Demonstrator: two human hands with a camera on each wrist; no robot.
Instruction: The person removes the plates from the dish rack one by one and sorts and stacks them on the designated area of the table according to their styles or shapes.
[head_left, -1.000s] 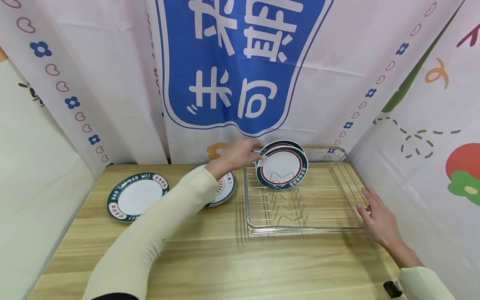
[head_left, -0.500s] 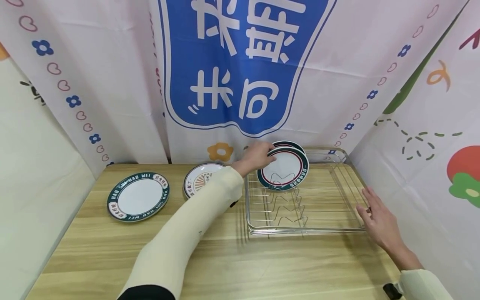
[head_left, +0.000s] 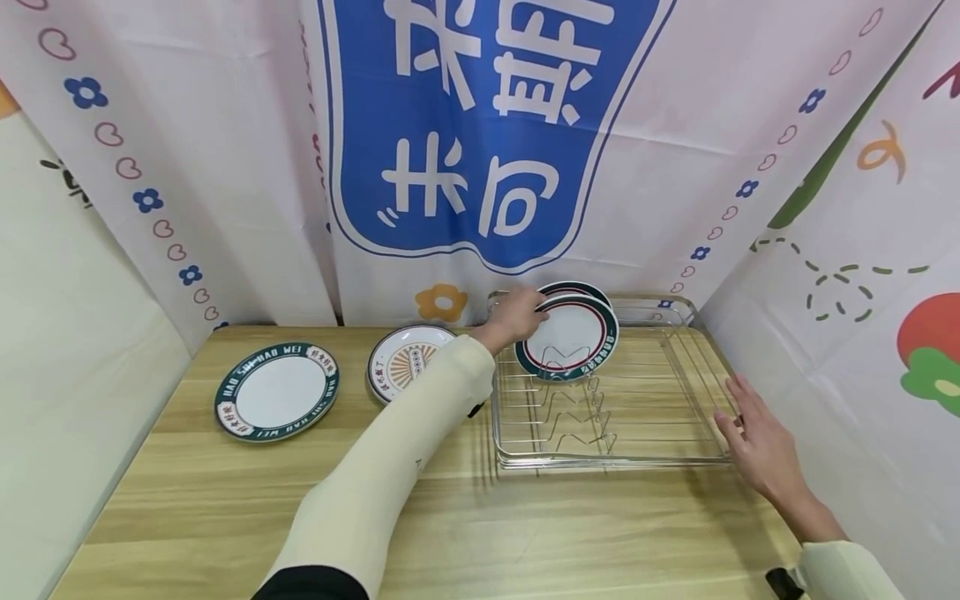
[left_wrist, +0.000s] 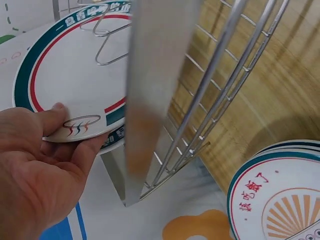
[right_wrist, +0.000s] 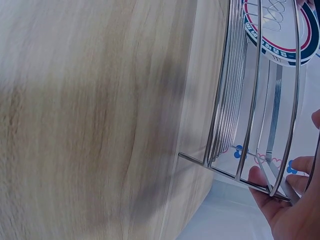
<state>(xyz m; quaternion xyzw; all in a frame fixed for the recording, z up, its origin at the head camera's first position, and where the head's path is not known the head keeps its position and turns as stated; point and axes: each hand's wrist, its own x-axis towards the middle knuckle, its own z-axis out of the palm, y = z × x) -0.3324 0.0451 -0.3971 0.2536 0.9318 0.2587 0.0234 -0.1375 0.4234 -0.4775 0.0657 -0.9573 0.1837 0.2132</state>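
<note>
In the head view, my left hand (head_left: 513, 321) reaches to the back left of a metal wire dish rack (head_left: 637, 458). Its thumb and fingers pinch the rim of a white plate (left_wrist: 80, 75) with a green and red border, as the left wrist view shows. That plate stands tilted upright among the rack's wire dividers. A second green-rimmed plate (head_left: 581, 288) stands just behind it, mostly covered. At the rack's right side is my right hand (head_left: 761, 437), its thumb and fingertips on either side of the metal frame (right_wrist: 270, 192) in the right wrist view.
Left of the rack lies a small stack of plates (head_left: 401, 354) with a sunburst print, partly covered by my left sleeve. Farther left on the wooden table (head_left: 510, 533) sits a larger green-rimmed plate (head_left: 277, 392). A printed curtain (head_left: 465, 208) hangs close behind the rack.
My left hand has moved slightly right and taken hold of the front plate's rim; the sunburst plates have come into view behind the sleeve. The right hand stays at the rack.
</note>
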